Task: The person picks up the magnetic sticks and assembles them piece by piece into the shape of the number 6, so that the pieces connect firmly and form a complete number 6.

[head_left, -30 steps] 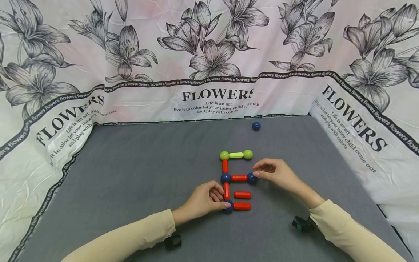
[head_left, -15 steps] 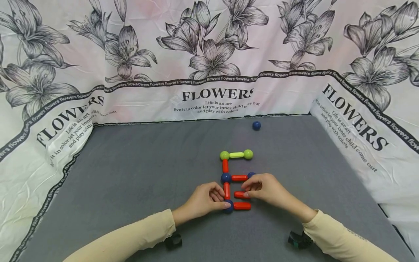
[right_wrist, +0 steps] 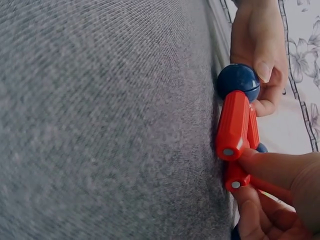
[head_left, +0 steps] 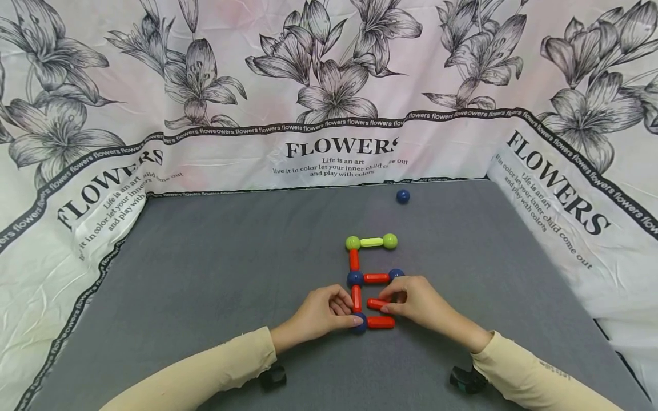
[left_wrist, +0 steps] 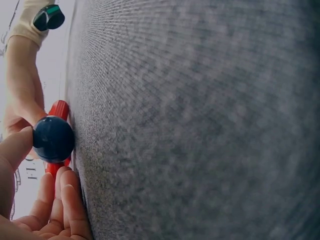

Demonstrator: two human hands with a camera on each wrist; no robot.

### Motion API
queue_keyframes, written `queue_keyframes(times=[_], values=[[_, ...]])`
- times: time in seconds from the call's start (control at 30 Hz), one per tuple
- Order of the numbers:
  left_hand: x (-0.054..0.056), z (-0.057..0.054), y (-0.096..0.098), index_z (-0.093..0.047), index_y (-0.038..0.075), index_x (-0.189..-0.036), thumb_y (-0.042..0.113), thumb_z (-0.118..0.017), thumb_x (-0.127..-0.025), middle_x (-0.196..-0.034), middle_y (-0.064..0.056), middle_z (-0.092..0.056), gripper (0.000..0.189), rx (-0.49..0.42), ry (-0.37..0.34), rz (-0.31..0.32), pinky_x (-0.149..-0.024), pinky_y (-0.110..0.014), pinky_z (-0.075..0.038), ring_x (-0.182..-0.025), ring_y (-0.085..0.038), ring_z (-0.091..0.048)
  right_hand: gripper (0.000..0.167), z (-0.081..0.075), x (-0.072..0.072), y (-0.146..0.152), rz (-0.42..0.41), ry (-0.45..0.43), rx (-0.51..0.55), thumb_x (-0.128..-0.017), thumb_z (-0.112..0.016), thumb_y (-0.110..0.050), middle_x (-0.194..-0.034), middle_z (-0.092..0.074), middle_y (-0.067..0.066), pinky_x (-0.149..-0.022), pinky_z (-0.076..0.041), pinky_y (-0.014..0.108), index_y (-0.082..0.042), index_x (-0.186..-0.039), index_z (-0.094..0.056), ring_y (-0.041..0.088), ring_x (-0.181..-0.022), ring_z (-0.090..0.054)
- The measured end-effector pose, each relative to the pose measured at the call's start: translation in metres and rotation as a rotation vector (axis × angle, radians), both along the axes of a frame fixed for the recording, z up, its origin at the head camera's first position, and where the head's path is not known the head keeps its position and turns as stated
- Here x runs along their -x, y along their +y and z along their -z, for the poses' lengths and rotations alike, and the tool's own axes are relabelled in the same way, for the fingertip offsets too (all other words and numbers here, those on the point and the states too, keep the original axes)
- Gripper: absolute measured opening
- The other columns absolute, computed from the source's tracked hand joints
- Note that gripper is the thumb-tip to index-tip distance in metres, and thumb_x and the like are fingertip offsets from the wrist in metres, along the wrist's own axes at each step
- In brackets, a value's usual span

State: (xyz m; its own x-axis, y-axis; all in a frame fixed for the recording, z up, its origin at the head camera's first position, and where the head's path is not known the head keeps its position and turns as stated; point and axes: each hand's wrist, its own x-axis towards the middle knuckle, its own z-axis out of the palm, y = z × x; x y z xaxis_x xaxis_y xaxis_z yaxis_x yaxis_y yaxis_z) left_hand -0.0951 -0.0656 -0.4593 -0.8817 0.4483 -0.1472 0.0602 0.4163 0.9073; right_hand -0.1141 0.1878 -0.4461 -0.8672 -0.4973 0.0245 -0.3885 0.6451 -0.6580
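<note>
A flat figure of red magnetic rods and balls lies on the grey cloth. My left hand (head_left: 321,311) holds the blue ball (left_wrist: 54,139) at its near corner, thumb on one side and fingertips by the upright red rod (head_left: 356,298). From that ball a near red rod (head_left: 381,322) points right, its free metal end showing in the right wrist view. My right hand (head_left: 421,299) pinches the loose red rod (head_left: 376,303) lying just beyond it. Behind those fingers, another blue ball (head_left: 396,274) ends the middle red rod (head_left: 376,278), partly hidden.
At the far end of the figure, a light green rod (head_left: 372,242) joins two green balls (head_left: 352,243). A lone blue ball (head_left: 403,196) rests near the back edge. Flower-printed cloth (head_left: 334,154) walls the table at the back and sides.
My right hand has left the blue ball on the middle rod, come nearer, and taken hold of the loose red rod, now slightly tilted. The left hand has stayed put.
</note>
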Motion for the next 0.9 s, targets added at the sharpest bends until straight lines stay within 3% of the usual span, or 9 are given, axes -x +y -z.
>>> queue_keyframes(times=[0.27, 0.53, 0.9], values=[[0.001, -0.001, 0.000, -0.065, 0.012, -0.096, 0.028, -0.085, -0.078, -0.090, 0.000, -0.068, 0.031, 0.002, -0.015, 0.006, -0.064, -0.019, -0.052, -0.074, -0.008, -0.062, 0.016, -0.003, 0.000, 0.005, 0.009, -0.067, 0.045, -0.081, -0.082, -0.021, -0.076, -0.065, -0.008, -0.053, -0.045, 0.020, -0.017, -0.096, -0.076, 0.000, -0.061, -0.051], [0.002, -0.004, 0.001, -0.064, 0.012, -0.095, 0.027, -0.085, -0.079, -0.090, 0.001, -0.067, 0.030, 0.010, -0.020, 0.014, -0.065, -0.018, -0.052, -0.074, -0.008, -0.062, 0.021, -0.007, 0.002, 0.012, 0.008, -0.172, 0.082, -0.085, -0.078, -0.021, -0.084, -0.069, -0.002, -0.064, -0.052, 0.020, -0.010, -0.103, -0.075, 0.001, -0.071, -0.060], [0.006, -0.007, -0.001, -0.064, 0.013, -0.097, 0.029, -0.086, -0.078, -0.083, 0.002, -0.064, 0.033, 0.046, 0.014, 0.022, -0.061, -0.019, -0.050, -0.068, -0.008, -0.058, 0.024, -0.014, 0.004, 0.021, 0.011, -0.255, 0.032, -0.089, -0.074, -0.023, -0.091, -0.070, 0.002, -0.060, -0.047, 0.020, -0.008, -0.108, -0.075, 0.004, -0.070, -0.056]])
